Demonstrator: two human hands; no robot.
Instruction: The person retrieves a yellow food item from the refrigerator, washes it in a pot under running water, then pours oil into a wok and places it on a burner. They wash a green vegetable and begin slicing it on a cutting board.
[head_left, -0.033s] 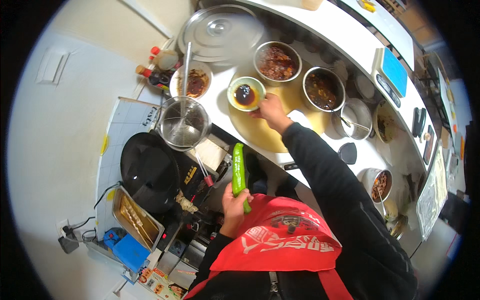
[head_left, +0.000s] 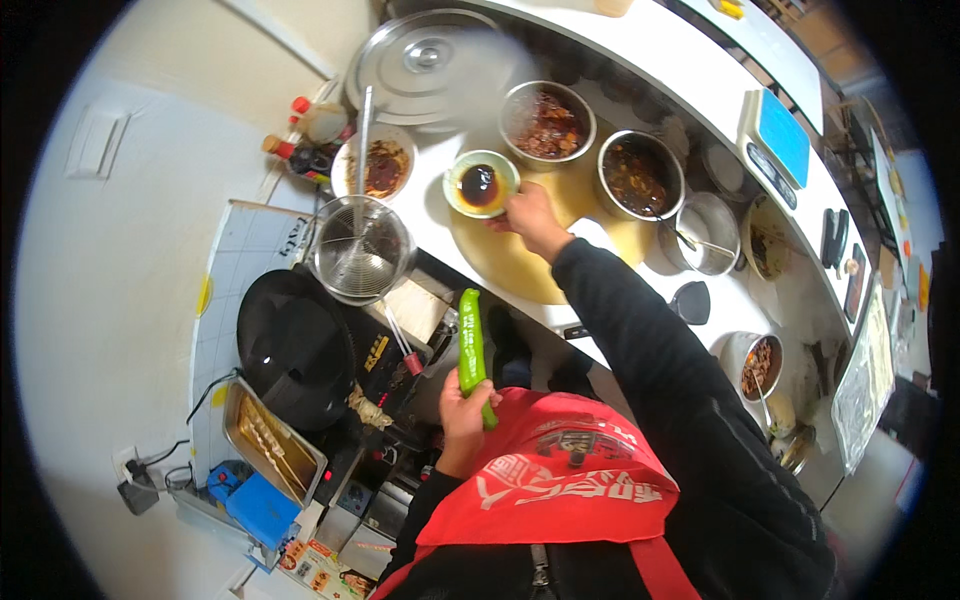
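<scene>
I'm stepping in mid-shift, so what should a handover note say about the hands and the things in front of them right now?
Left hand: closed around the lower end of a long green pepper, held upright in front of the red apron.
Right hand: reached out over the round wooden board, fingers at the rim of the small bowl of dark sauce.
Nearby: wire strainer, two steel bowls of cooked food.
Done: pepper in hand, whole. Left: pepper is uncut, not dipped.

The left hand [head_left: 463,412] is held close to the body, fingers curled in a grip; the right arm is stretched forward, the right hand [head_left: 528,215] lowered, fingers bent
</scene>
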